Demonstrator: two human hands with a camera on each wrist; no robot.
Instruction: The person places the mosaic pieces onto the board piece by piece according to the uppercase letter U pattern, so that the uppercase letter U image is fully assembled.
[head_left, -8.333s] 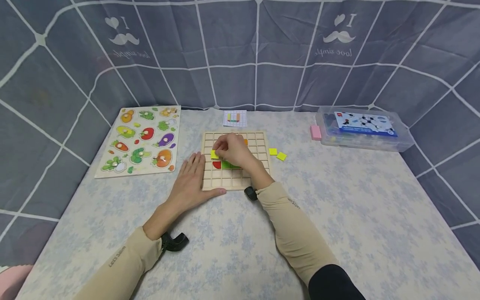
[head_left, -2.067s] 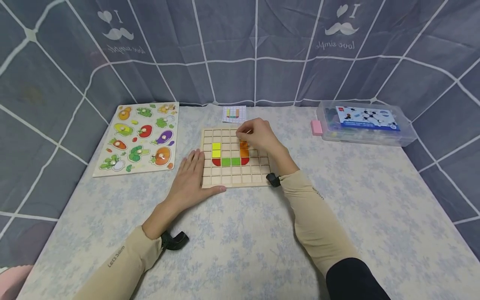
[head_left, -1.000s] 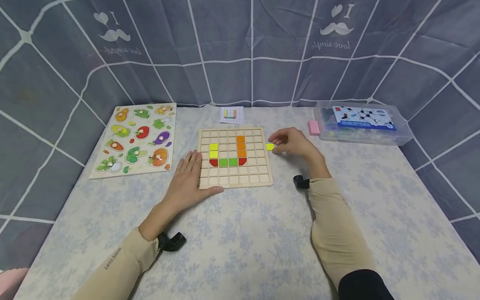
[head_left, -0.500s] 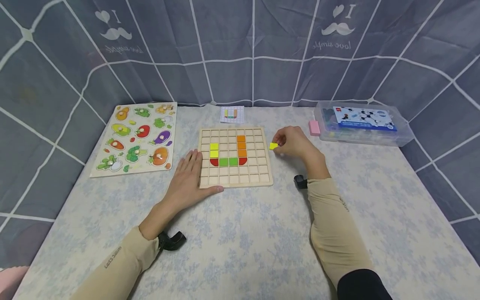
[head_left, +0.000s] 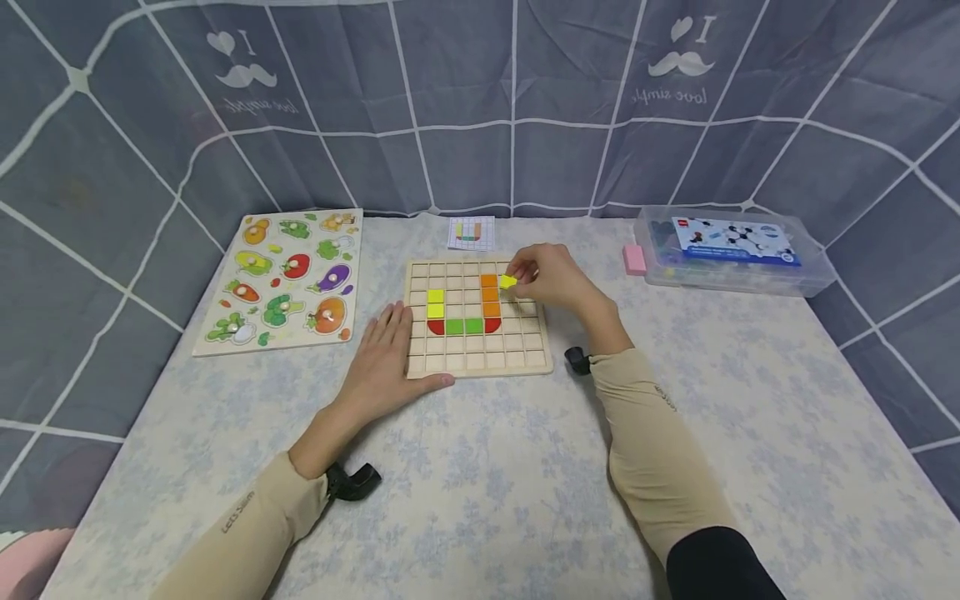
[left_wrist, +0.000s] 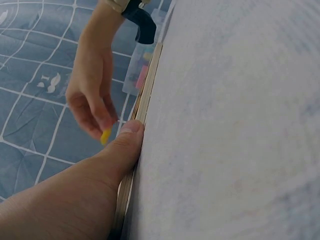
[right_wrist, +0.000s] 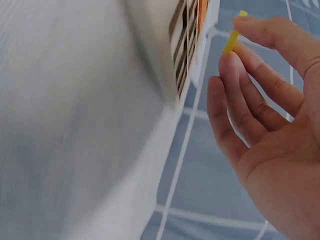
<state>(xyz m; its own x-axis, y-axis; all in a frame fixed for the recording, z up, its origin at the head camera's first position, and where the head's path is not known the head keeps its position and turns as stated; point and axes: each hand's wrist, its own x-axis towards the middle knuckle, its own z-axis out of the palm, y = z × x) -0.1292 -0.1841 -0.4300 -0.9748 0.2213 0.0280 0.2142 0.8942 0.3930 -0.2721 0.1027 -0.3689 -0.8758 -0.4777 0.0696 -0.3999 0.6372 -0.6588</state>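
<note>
My right hand point(head_left: 555, 277) pinches a yellow square tile point(head_left: 507, 282) between thumb and fingers, tilted above the right part of a wooden grid board point(head_left: 465, 362). In the right wrist view that tile point(right_wrist: 233, 38) shows edge-on between thumb and fingertips. Flat beside the board's left edge lies my left hand point(head_left: 377, 354), fingers straight, its thumb along the front edge. On the board, two yellow tiles point(head_left: 436, 303) form a left column and orange tiles point(head_left: 490, 296) a right one. Green tiles point(head_left: 465, 326) join them below, with a red rounded piece point(head_left: 437, 327) at each corner.
Behind the board lies a small pattern card point(head_left: 471, 233) printed with a similar coloured shape. A vegetable puzzle board point(head_left: 277, 283) is at the left. To the right are a pink block point(head_left: 633, 260) and a clear plastic box point(head_left: 735, 250) with a blue label.
A second yellow tile has joined the left column. My right hand has picked up the last yellow tile from beside the board and carried it left over the grid. My left hand stays put.
</note>
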